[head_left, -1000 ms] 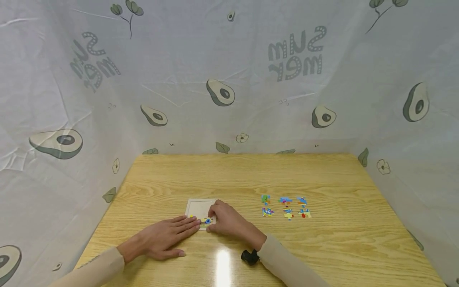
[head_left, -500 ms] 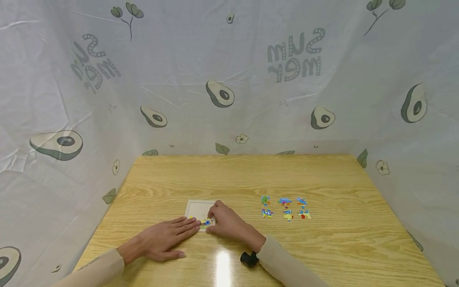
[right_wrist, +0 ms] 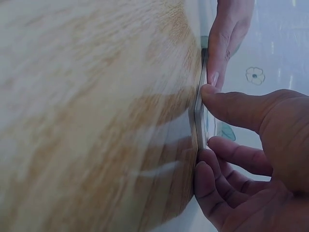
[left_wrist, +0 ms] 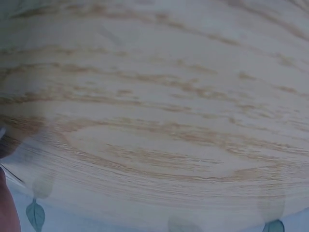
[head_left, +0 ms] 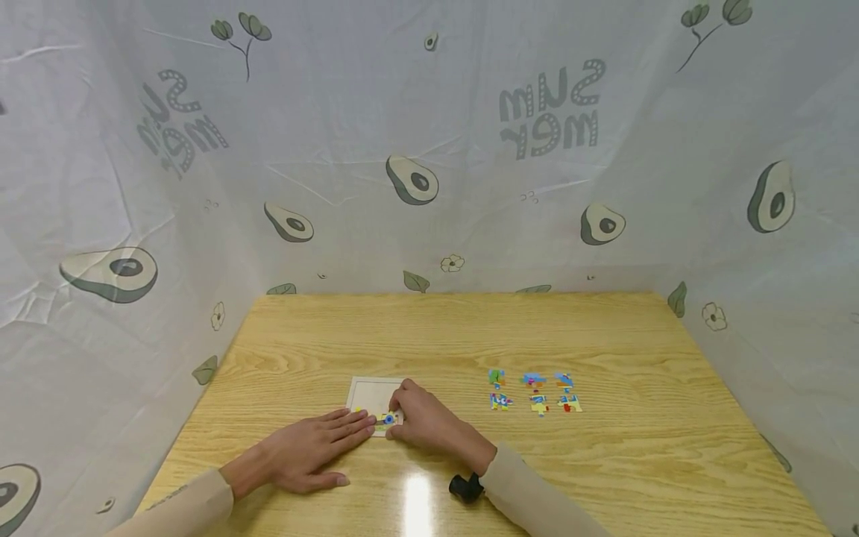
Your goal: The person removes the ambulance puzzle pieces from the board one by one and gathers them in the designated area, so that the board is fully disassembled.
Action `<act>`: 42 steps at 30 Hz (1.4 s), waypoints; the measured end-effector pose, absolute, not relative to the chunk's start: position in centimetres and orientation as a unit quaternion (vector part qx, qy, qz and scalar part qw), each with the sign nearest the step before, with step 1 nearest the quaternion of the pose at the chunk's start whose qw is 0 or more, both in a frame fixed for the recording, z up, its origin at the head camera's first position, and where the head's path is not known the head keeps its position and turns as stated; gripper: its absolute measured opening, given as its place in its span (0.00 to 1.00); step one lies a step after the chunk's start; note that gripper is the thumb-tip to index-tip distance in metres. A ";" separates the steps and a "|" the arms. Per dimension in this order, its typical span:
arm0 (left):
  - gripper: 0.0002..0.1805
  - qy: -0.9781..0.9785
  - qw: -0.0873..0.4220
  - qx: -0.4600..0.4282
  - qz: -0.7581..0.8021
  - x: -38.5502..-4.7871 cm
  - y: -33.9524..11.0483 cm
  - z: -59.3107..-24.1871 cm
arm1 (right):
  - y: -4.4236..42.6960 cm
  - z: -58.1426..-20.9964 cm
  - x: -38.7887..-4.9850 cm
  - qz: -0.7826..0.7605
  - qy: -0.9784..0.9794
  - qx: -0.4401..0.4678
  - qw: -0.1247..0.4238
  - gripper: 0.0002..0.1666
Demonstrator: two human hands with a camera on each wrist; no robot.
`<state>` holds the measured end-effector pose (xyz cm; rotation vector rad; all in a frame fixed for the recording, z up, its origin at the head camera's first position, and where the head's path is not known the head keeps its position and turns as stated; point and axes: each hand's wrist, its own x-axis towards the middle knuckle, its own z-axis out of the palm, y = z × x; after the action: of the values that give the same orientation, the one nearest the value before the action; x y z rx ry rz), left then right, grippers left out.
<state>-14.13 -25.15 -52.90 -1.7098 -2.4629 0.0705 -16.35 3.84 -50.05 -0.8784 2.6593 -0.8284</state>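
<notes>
A pale square puzzle board (head_left: pixel 377 389) lies on the table, with colourful jigsaw pieces along its near edge. My left hand (head_left: pixel 312 449) rests flat, fingers straight, over the board's lower left part and hides some of what lies there. At the lower right corner, my right hand (head_left: pixel 429 425) pinches a jigsaw piece (head_left: pixel 389 420) with a blue round shape on it, index finger beyond it and thumb on the near side. In the right wrist view, the thumb (right_wrist: pixel 236 107) touches the thin board edge (right_wrist: pixel 198 116), and the other fingers curl beside it.
Several loose jigsaw pieces (head_left: pixel 534 392) lie in two rows on the wooden table (head_left: pixel 604 335), right of the board. A small black object (head_left: pixel 466 488) sits at the right wrist. Printed curtains (head_left: pixel 496 224) enclose the table's back and sides.
The whole scene has dropped slightly in the head view. Both hands keep their places on the board, with only slight shifts of the right fingers around the piece.
</notes>
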 end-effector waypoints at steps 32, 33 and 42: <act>0.42 -0.826 0.063 -0.559 0.019 -13.8 -25.3 -53.3 | 4.1 -50.3 -15.6 -0.356 0.879 -0.309 0.067 0.03; 0.42 -0.826 0.063 -0.560 0.017 -13.8 -25.3 -53.3 | 4.1 -50.3 -15.6 -0.362 0.876 -0.311 0.067 0.02; 0.42 -0.830 0.054 -0.555 0.008 -13.9 -25.2 -53.2 | 4.2 -49.9 -15.5 -0.392 0.864 -0.302 0.088 0.06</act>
<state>-13.87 -25.22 -53.16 -1.6865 -2.5213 0.0247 -15.49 4.16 -49.93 -0.8993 2.5733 -1.1683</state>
